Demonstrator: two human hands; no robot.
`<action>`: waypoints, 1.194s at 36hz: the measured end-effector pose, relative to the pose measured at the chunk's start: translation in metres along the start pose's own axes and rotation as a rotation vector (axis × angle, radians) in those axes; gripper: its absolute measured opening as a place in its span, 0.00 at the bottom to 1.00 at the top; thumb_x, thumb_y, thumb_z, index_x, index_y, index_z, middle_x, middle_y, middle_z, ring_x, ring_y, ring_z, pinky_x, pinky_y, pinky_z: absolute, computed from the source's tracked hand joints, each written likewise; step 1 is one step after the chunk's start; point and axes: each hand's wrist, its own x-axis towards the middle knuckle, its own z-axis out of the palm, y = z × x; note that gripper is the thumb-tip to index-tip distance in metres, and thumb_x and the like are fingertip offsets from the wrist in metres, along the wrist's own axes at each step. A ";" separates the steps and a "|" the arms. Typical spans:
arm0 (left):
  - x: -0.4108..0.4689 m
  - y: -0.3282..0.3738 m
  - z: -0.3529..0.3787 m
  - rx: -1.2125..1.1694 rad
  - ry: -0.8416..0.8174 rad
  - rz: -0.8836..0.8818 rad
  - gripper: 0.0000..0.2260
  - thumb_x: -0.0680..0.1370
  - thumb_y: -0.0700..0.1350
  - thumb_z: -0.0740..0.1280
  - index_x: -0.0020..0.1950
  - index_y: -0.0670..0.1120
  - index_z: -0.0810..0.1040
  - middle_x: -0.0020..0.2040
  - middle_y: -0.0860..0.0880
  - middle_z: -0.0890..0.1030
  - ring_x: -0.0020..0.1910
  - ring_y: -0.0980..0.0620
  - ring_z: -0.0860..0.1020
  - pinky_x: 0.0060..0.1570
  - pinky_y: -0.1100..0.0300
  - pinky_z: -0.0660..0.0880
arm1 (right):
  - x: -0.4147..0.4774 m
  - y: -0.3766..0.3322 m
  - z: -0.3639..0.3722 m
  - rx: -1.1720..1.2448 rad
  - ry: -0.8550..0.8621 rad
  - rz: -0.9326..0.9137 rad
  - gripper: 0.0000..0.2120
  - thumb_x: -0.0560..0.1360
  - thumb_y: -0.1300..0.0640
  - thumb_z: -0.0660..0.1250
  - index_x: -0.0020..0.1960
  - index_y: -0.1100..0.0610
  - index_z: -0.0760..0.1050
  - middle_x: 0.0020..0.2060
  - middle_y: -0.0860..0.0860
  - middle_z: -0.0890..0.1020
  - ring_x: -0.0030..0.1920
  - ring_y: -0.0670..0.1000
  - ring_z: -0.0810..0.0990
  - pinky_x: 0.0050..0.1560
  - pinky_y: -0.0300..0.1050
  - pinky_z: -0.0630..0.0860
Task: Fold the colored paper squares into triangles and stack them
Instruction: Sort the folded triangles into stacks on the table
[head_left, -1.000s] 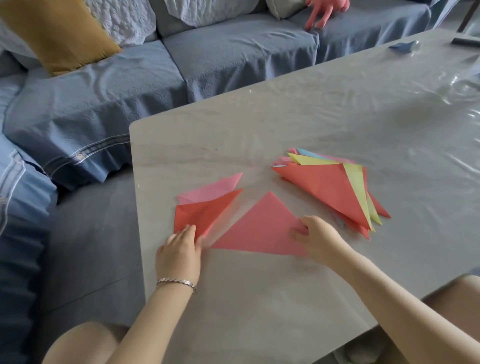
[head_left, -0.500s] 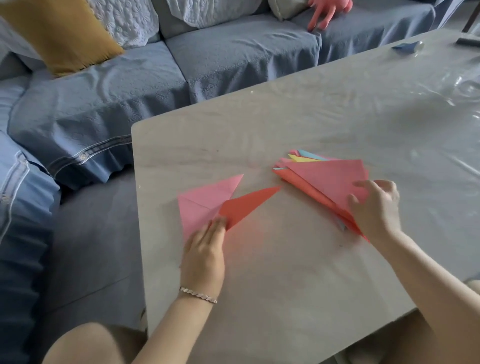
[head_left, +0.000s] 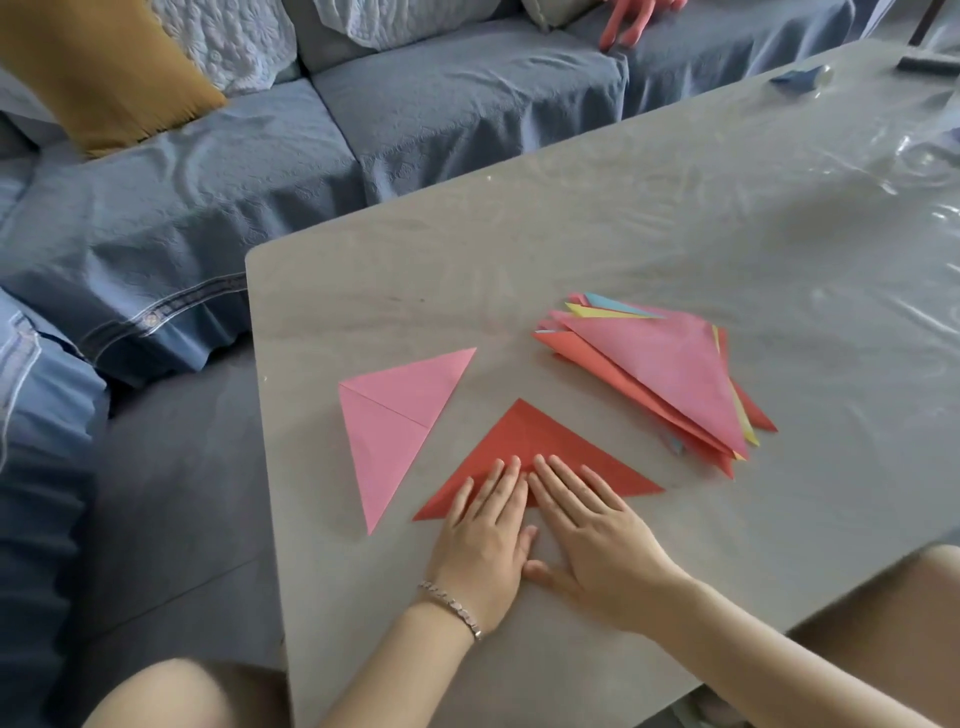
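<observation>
The red triangle (head_left: 540, 441) lies flat on the grey table (head_left: 727, 234), its tip toward 12 o'clock and its long edge toward the person. The left hand (head_left: 480, 540) and the right hand (head_left: 597, 540) press on it side by side, with fingers straight and held together. A bracelet (head_left: 452, 605) is on the left wrist. At 10 o'clock from the red triangle lies a pink triangle (head_left: 395, 415), near but not touching. At 2 o'clock is the stack (head_left: 670, 374) of folded triangles, a pink one on top.
</observation>
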 end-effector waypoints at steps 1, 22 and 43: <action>-0.002 0.000 0.001 0.003 -0.013 -0.008 0.27 0.81 0.52 0.41 0.64 0.42 0.74 0.66 0.47 0.74 0.67 0.52 0.66 0.66 0.58 0.54 | 0.000 -0.001 0.001 -0.008 -0.013 0.003 0.39 0.76 0.32 0.42 0.67 0.62 0.69 0.67 0.56 0.71 0.69 0.53 0.66 0.66 0.48 0.55; -0.017 -0.007 -0.001 0.029 -0.026 0.077 0.25 0.81 0.58 0.40 0.70 0.47 0.62 0.69 0.49 0.69 0.69 0.52 0.64 0.65 0.55 0.56 | -0.013 0.018 -0.004 -0.137 0.024 0.094 0.43 0.74 0.29 0.43 0.67 0.63 0.69 0.67 0.58 0.70 0.68 0.54 0.67 0.67 0.44 0.50; -0.050 -0.048 -0.003 0.060 -0.079 -0.197 0.32 0.79 0.63 0.42 0.74 0.42 0.56 0.70 0.47 0.66 0.74 0.56 0.42 0.68 0.57 0.47 | -0.041 0.048 -0.020 -0.160 -0.079 0.260 0.41 0.77 0.34 0.40 0.65 0.67 0.71 0.64 0.60 0.73 0.65 0.56 0.67 0.69 0.43 0.49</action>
